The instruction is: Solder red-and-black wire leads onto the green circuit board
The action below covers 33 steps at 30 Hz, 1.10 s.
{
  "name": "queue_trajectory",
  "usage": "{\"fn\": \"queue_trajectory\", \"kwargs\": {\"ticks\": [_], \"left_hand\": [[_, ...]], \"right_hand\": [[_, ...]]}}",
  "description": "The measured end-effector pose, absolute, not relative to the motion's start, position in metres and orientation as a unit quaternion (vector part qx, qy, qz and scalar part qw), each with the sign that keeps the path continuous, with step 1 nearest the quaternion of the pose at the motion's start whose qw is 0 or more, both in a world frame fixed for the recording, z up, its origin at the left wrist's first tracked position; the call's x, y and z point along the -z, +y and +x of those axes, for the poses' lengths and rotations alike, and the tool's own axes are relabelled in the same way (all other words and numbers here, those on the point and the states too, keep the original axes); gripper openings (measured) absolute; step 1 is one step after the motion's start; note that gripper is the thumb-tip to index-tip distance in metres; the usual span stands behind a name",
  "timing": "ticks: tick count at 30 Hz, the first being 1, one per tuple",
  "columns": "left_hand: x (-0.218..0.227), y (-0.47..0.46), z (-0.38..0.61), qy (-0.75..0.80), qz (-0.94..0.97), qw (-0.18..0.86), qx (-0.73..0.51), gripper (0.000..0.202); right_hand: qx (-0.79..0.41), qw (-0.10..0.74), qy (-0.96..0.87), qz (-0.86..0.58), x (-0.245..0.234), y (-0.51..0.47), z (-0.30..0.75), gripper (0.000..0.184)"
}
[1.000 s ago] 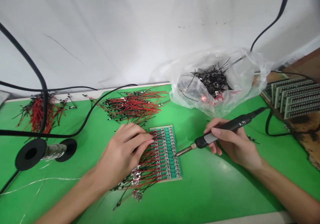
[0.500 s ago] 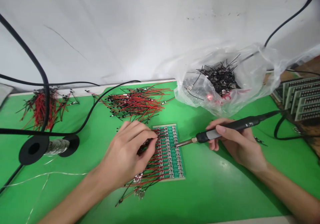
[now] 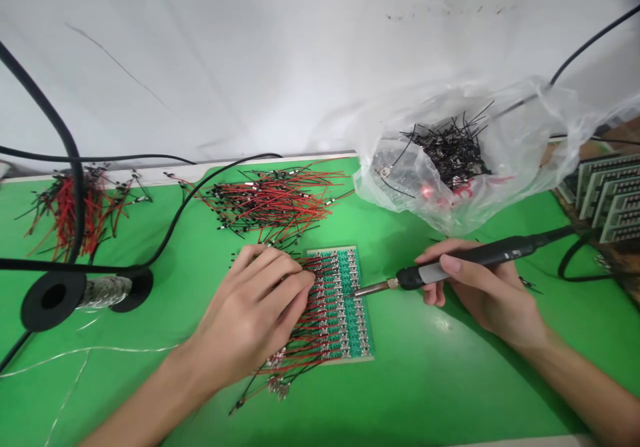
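A green circuit board panel (image 3: 356, 314) lies on the green mat, with rows of small solder pads. Red and black wires (image 3: 307, 354) run off its left side in a row. My left hand (image 3: 255, 307) is closed at the board's left edge, thumb and forefinger pinched over the wires; what sits between the fingertips is too small to make out surely, but a wire seems to be there. My right hand (image 3: 475, 287) grips a soldering iron (image 3: 450, 270) like a pen. Its metal tip reaches the board's middle, at or just above the pads.
Behind the board lies a pile of red and black wires (image 3: 270, 200), with another wire pile (image 3: 80, 210) at far left. A solder spool (image 3: 105, 292) stands left, near black cables (image 3: 173, 224). A plastic bag (image 3: 395, 187) holds black wires. Upright boards (image 3: 613, 194) stand at right.
The left thumb and fingers have drawn closer together over the wires. The soldering iron keeps its tip by the same part of the board. The whole view has shifted slightly.
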State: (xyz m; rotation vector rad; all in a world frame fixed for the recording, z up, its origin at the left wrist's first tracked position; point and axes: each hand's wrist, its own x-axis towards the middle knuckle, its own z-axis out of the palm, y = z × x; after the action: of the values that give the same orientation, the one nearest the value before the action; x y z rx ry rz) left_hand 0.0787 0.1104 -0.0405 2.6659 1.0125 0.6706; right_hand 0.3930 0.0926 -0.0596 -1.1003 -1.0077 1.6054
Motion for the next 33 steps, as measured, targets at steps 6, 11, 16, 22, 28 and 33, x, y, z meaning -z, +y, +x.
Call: {"fn": "queue_trajectory", "kwargs": {"ticks": [6, 11, 16, 22, 28, 33], "left_hand": [[0.041, 0.113, 0.08, 0.342, 0.903, 0.106, -0.237, 0.02], [0.041, 0.113, 0.082, 0.343, 0.9, 0.109, -0.246, 0.021], [0.043, 0.112, 0.081, 0.341, 0.9, 0.108, -0.25, 0.02], [0.044, 0.113, 0.082, 0.355, 0.892, 0.113, -0.256, 0.017], [0.044, 0.113, 0.083, 0.358, 0.89, 0.114, -0.257, 0.014], [0.045, 0.113, 0.082, 0.362, 0.888, 0.125, -0.254, 0.016]], "right_hand": [[-0.653, 0.455, -0.405, -0.451, 0.058, 0.091, 0.393, 0.016], [-0.652, 0.454, -0.407, -0.451, 0.058, 0.091, 0.393, 0.016], [-0.646, 0.459, -0.407, -0.455, 0.057, 0.092, 0.39, 0.017], [-0.644, 0.465, -0.388, -0.467, 0.057, 0.094, 0.388, 0.019], [-0.658, 0.456, -0.356, -0.482, 0.049, 0.098, 0.389, 0.02], [-0.679, 0.435, -0.315, -0.5, 0.045, 0.101, 0.389, 0.023]]}}
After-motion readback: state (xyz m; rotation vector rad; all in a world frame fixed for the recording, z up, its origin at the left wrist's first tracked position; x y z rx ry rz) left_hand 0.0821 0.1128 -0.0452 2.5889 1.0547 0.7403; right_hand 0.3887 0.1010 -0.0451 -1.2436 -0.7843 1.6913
